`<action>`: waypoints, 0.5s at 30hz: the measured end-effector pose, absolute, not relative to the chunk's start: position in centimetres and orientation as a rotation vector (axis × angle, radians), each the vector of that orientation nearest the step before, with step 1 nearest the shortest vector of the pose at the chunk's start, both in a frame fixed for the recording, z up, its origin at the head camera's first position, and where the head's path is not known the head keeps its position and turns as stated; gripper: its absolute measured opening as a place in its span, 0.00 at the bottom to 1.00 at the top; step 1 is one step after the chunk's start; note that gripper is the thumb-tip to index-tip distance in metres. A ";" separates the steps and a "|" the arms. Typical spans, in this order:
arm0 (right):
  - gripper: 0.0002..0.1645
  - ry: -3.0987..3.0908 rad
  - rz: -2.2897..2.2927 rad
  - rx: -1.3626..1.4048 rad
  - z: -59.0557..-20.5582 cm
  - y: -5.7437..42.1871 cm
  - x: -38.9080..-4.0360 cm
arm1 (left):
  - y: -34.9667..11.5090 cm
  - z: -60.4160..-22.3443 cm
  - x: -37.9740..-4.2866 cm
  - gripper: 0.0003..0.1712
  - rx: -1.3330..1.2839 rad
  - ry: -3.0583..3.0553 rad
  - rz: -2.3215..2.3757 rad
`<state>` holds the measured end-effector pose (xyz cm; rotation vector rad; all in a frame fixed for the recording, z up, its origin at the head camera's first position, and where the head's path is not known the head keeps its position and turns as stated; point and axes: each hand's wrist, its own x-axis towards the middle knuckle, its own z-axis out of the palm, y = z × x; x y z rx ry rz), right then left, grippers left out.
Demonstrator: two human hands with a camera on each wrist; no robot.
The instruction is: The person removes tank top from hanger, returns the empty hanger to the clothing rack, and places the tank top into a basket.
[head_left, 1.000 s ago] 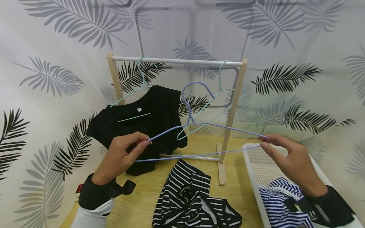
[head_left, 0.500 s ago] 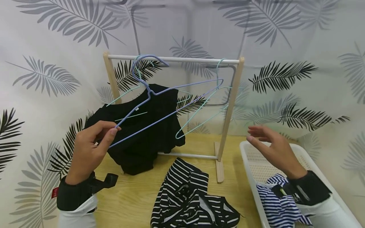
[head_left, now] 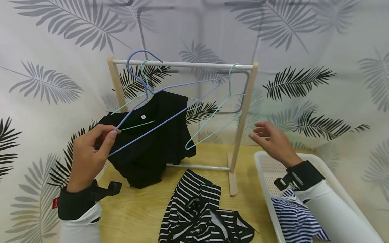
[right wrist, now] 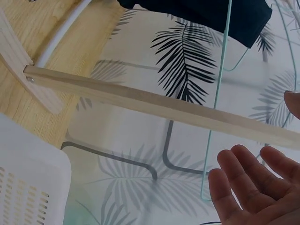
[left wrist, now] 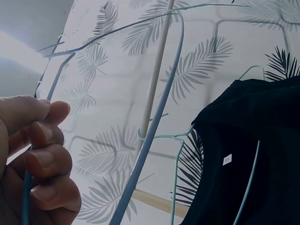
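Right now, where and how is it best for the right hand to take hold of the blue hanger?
Probably pinch the blue hanger at its free corner, where the wire bends back. The right hand could come from the right: the corner points to that side, while the left hand pinches the opposite shoulder.

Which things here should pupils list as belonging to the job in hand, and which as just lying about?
Likely in the job: blue hanger, in the left hand; rack; black-striped clothing.

Seemingly just about: black top, already hung; basket, with blue-striped clothing; leafy backdrop.
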<state>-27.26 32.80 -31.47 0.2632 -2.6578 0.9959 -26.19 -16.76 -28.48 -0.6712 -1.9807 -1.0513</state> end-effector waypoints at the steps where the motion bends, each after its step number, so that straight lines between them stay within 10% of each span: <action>1: 0.38 -2.657 1.003 0.260 -31.3 32.8 -27.7 | -16.7 -28.3 -26.2 0.07 -0.663 -1.980 -1.049; 15: 0.37 -2.640 1.166 0.266 -30.9 32.6 -31.6 | -16.3 -28.7 -28.4 0.06 -0.637 -2.045 -1.004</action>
